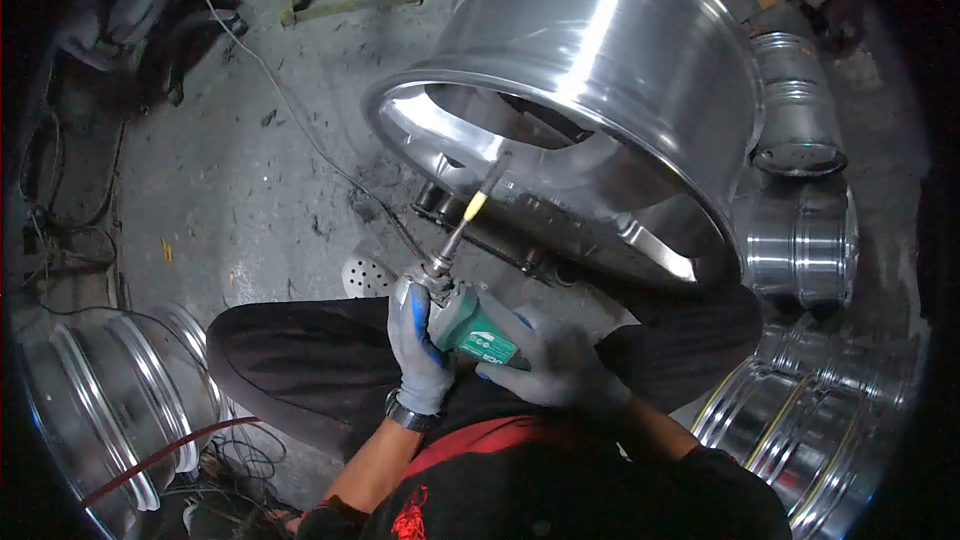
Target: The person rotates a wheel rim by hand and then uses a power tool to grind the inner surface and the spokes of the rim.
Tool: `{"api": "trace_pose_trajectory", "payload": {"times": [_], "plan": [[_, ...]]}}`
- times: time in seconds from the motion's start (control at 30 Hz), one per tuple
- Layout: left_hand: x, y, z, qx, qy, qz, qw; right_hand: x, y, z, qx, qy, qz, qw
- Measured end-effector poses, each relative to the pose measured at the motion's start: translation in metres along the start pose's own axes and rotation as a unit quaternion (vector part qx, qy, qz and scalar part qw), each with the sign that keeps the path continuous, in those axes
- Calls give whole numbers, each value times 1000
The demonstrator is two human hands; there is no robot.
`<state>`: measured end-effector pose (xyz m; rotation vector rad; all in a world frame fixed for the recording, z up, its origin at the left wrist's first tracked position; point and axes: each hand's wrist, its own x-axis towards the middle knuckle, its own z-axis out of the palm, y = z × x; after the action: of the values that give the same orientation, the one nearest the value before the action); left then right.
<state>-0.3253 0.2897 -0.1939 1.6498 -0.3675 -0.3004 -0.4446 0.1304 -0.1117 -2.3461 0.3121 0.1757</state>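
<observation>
Workshop floor seen from above, with hand tool and wheel. You sit facing a large polished wheel [620, 40], tilted so that its spoked face turns down toward you; a bright streak of light runs along its barrel. Your gloved left hand [415, 335] wraps its fingers around the neck of a green and grey power tool [478, 330], and your gloved right hand [560, 365] closes around its rear body. The tool lies between your knees and the wheel, its yellow-banded shaft [475, 205] pointing at the spokes; whether the tip touches them cannot be told. The floor [230, 180] is grey, scuffed and flecked with dark debris. A thin cord [285, 105] crosses it toward the tool, near a pale perforated disc [367, 277]. At the far side stands a metal frame [350, 9]. Further shiny wheels line the right [800, 245] and left [115, 380]; the room's margins fall dark.
</observation>
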Motion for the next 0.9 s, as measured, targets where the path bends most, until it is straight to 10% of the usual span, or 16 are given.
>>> {"api": "trace_pose_trajectory", "payload": {"times": [0.03, 0.27, 0.33, 0.9], "plan": [[2, -4, -4, 152, -4, 131, 980, 0, -1, 1, 0, -1, -1, 1000], [2, -28, -16, 188, 26, 167, 967, 14, -3, 8, -12, 14, -19, 1000], [6, -34, -19, -139, 63, -102, 983, 22, -7, 9, -25, 23, -26, 999], [26, 10, -22, -74, 48, -87, 992, 23, -10, 9, -32, 46, -33, 998]]}}
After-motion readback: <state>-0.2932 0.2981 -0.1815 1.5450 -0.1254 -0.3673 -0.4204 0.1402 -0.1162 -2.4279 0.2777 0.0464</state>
